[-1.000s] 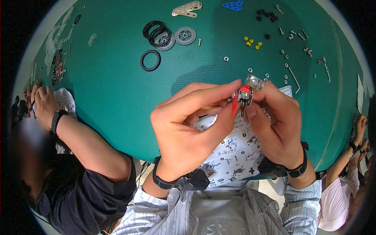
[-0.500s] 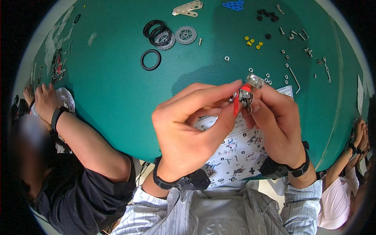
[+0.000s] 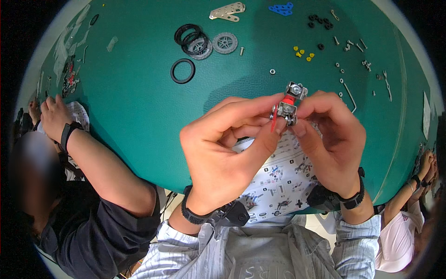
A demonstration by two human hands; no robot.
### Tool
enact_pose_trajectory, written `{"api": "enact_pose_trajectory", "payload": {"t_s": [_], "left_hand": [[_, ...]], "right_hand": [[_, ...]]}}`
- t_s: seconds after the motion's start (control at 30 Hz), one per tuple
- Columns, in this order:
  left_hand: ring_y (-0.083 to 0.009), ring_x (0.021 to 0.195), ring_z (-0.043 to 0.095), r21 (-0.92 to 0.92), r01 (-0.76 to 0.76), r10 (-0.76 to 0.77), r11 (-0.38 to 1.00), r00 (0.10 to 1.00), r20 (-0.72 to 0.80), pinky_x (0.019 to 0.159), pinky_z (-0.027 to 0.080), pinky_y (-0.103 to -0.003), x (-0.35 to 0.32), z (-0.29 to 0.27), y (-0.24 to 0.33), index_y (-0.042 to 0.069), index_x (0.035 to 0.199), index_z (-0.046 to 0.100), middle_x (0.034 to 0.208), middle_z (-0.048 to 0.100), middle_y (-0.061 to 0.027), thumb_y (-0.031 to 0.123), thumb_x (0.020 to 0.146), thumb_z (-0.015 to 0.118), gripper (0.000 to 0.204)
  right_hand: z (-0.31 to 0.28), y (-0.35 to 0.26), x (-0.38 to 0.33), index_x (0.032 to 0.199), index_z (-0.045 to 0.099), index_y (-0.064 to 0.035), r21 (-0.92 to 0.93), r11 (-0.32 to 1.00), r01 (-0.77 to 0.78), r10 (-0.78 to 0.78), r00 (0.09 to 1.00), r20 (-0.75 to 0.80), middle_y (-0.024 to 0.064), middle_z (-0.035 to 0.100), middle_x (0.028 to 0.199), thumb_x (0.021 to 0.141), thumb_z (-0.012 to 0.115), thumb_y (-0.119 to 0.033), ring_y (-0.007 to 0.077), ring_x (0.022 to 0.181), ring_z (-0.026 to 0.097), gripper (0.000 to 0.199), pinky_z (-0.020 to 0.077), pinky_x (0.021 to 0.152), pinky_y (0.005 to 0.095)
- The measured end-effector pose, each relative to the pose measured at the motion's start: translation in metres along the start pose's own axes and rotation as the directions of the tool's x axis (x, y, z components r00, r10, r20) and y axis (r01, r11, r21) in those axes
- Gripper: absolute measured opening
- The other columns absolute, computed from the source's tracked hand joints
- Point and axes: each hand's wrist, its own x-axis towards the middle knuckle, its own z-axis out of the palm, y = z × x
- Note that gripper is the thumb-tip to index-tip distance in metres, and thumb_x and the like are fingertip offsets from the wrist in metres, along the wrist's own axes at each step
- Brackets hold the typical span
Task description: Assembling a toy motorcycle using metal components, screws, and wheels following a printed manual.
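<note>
A small model-kit assembly of metal brackets, bolts and red parts point(image 3: 288, 99) is held up above the near edge of the table. My left hand point(image 3: 227, 151) pinches its red piece on the left side between thumb and forefinger. At its right side, my right hand point(image 3: 338, 142) is curled in, with forefinger and thumb against the metal part. A bracket with a bolt head faces up at the top of the assembly. Under my hands lies a printed instruction sheet point(image 3: 278, 186) with diagrams, partly covered by them.
On the green table point(image 3: 134, 83) lie grey wheels point(image 3: 225, 43), black tyre rings point(image 3: 182, 71), a perforated metal plate point(image 3: 227, 12), a blue plate point(image 3: 281, 8), yellow pieces point(image 3: 302, 52), bolts, nuts and a bent rod point(image 3: 348, 96). A person's arm point(image 3: 104, 162) rests at the left; others sit far right.
The assembly has turned so its bolted bracket faces up, and it has shifted slightly left. My right hand has drawn a little to the right, its fingers now at the assembly's side.
</note>
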Motion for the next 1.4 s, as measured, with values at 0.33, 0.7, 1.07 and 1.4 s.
{"api": "enact_pose_trajectory", "payload": {"t_s": [0.33, 0.7, 1.07, 1.4], "left_hand": [[-0.0171, 0.083, 0.067, 0.014, -0.024, 0.024, 1.000, 0.999, 0.033, 0.074, 0.056, -0.027, 0.0003, -0.0013, 0.0014, -0.009, 0.112, 0.066, 0.098, 0.068, -0.0149, -0.013, 0.085, 0.066, 0.027], [-0.0167, 0.083, 0.068, 0.017, 0.012, -0.013, 1.000, 1.000, 0.026, 0.072, 0.055, -0.026, 0.0007, -0.0007, 0.0020, -0.008, 0.112, 0.066, 0.099, 0.068, -0.0142, -0.015, 0.083, 0.067, 0.029], [-0.0166, 0.082, 0.068, 0.019, 0.012, -0.013, 1.000, 1.000, 0.015, 0.071, 0.056, -0.026, 0.0022, -0.0008, 0.0011, -0.009, 0.111, 0.066, 0.098, 0.068, -0.0138, -0.014, 0.084, 0.067, 0.027], [-0.0167, 0.083, 0.068, 0.023, 0.006, -0.007, 1.000, 1.000, 0.012, 0.072, 0.056, -0.027, 0.0022, -0.0018, 0.0016, -0.008, 0.111, 0.066, 0.098, 0.069, -0.0145, -0.013, 0.084, 0.068, 0.027]], "right_hand": [[-0.0077, 0.0012, 0.0049, 0.092, 0.067, 0.0009, -0.148, 0.973, 0.176, -0.176, 0.984, 0.015, 0.0053, 0.066, 0.078, 0.076, 0.074, 0.006, 0.0090, 0.065, 0.060, 0.018, 0.0480, 0.060, 0.0224], [-0.0065, -0.0017, 0.0039, 0.091, 0.064, -0.0008, -0.129, 0.989, 0.071, -0.067, 0.997, 0.038, 0.0044, 0.064, 0.077, 0.077, 0.073, 0.004, 0.0087, 0.065, 0.059, 0.017, 0.0467, 0.059, 0.0221], [-0.0045, 0.0001, 0.0039, 0.092, 0.064, -0.0011, -0.117, 0.992, 0.038, -0.036, 0.999, 0.020, 0.0033, 0.064, 0.077, 0.078, 0.074, 0.003, 0.0081, 0.066, 0.059, 0.017, 0.0473, 0.059, 0.0223], [-0.0054, -0.0007, 0.0050, 0.092, 0.066, -0.0007, -0.170, 0.976, 0.136, -0.137, 0.991, 0.005, 0.0044, 0.066, 0.078, 0.077, 0.074, 0.006, 0.0089, 0.067, 0.062, 0.018, 0.0497, 0.061, 0.0222]]}}
